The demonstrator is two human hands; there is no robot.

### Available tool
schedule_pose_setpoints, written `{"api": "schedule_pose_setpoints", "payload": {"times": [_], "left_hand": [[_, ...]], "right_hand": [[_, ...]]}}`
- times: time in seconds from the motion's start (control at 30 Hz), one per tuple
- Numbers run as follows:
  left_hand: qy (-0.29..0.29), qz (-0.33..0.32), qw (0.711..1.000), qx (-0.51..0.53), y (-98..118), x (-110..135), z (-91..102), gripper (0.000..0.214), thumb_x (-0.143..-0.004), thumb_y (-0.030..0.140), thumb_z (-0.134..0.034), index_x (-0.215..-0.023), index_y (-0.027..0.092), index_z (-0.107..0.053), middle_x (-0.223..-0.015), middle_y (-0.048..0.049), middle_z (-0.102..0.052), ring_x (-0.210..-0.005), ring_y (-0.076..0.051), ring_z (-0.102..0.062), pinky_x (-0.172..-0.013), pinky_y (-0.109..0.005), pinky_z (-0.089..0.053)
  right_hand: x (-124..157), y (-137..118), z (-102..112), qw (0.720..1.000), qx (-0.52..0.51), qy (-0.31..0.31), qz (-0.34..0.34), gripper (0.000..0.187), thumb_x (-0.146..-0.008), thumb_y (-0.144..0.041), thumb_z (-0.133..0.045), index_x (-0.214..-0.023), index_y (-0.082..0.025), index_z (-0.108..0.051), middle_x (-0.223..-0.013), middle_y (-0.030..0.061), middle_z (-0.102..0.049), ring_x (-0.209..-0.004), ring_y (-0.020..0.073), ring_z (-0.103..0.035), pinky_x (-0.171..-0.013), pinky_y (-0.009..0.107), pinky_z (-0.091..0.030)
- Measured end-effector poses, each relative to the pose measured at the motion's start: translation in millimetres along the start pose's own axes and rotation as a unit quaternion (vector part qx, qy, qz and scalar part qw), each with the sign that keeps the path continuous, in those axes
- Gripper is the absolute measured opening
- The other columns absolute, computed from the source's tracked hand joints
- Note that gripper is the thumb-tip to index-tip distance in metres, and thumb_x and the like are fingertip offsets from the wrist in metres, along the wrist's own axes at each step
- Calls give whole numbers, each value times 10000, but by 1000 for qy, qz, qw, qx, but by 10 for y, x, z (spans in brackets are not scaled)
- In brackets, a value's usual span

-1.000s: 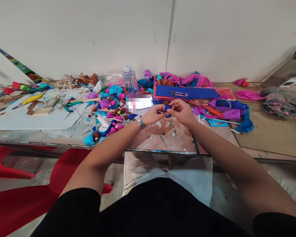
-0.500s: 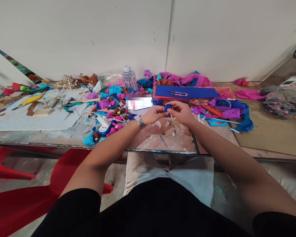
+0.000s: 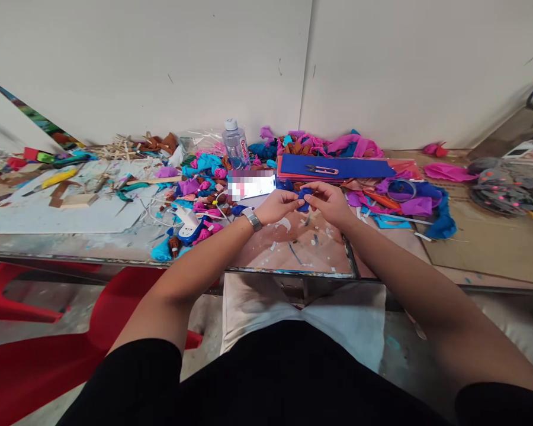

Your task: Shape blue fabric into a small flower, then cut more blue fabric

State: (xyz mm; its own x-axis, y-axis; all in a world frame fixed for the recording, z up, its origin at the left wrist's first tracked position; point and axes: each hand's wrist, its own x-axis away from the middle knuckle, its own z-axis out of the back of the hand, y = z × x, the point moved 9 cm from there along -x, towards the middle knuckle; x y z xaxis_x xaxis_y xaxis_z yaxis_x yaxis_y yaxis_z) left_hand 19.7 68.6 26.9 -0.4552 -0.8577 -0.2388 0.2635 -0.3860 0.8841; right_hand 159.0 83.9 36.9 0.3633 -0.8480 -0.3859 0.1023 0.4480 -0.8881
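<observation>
Between my two hands is a small piece of dark blue crepe paper (image 3: 304, 202), bunched up, held above the table's near part. My left hand (image 3: 277, 206), with a metal watch (image 3: 251, 219) on the wrist, pinches it from the left. From the right, the fingertips of my right hand (image 3: 331, 203) close on it too. My fingers hide part of its shape. Just behind my left hand lies a phone (image 3: 262, 187) with a lit screen. Thread snips (image 3: 322, 170) rest on a stack of blue and red paper sheets (image 3: 359, 166) behind my right hand.
Crumpled coloured paper (image 3: 204, 177) covers much of the table (image 3: 288, 248). A water bottle (image 3: 235, 145) stands at the back. A power strip (image 3: 190, 229) with cables, a yellow utility knife (image 3: 58, 178) and pliers (image 3: 131, 189) lie left. A tape roll (image 3: 401, 189) is right; red chairs (image 3: 111, 307) stand front left.
The blue paper's shape between my fingertips has shifted slightly and it looks a little more spread out. Both hands stay in nearly the same place, and the view has moved a touch.
</observation>
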Motion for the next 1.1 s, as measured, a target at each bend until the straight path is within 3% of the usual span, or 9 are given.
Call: {"api": "schedule_pose_setpoints", "payload": {"times": [0.3,0.5,0.67,0.9,1.1], "left_hand": [[-26,14,999,19,-106,-7,-74,642,-837,754,-726,-855,117,-805,-776,-65,-746,-651,-120,-532,-654,-271,-411],[-20,13,999,27,-110,-14,-69,618,-786,738,-792,-799,121,-772,-733,-48,-710,-630,-108,-499,-629,-264,-381],[29,13,999,22,-59,-8,52,671,-797,804,-738,-712,140,-704,-691,-43,-670,-626,-111,-490,-612,-267,-360],[34,23,999,27,-76,-9,57,673,-787,808,-741,-723,139,-701,-717,-49,-692,-647,-121,-528,-636,-276,-386],[45,13,998,40,-104,-24,79,585,-796,720,-788,-775,141,-713,-746,-48,-705,-656,-119,-546,-654,-282,-403]], "right_hand": [[-7,44,-12,1000,2,-4,1,402,-837,-504,-800,-1128,-227,-796,-1086,58,-803,-627,125,-595,-585,307,-503],[3,5,-14,1000,-4,-2,-2,428,-824,-514,-812,-1131,-216,-781,-992,45,-776,-627,122,-586,-587,299,-492],[1,89,-32,999,-26,6,-28,525,-812,-507,-813,-1233,-205,-731,-928,24,-732,-609,112,-554,-578,289,-481],[-24,168,-44,999,32,-12,-36,372,-810,-556,-807,-862,-198,-722,-758,5,-681,-580,126,-550,-567,293,-432],[-26,108,-28,999,13,-14,-26,408,-838,-603,-790,-854,-203,-716,-694,-9,-632,-564,124,-523,-578,295,-424]]}}
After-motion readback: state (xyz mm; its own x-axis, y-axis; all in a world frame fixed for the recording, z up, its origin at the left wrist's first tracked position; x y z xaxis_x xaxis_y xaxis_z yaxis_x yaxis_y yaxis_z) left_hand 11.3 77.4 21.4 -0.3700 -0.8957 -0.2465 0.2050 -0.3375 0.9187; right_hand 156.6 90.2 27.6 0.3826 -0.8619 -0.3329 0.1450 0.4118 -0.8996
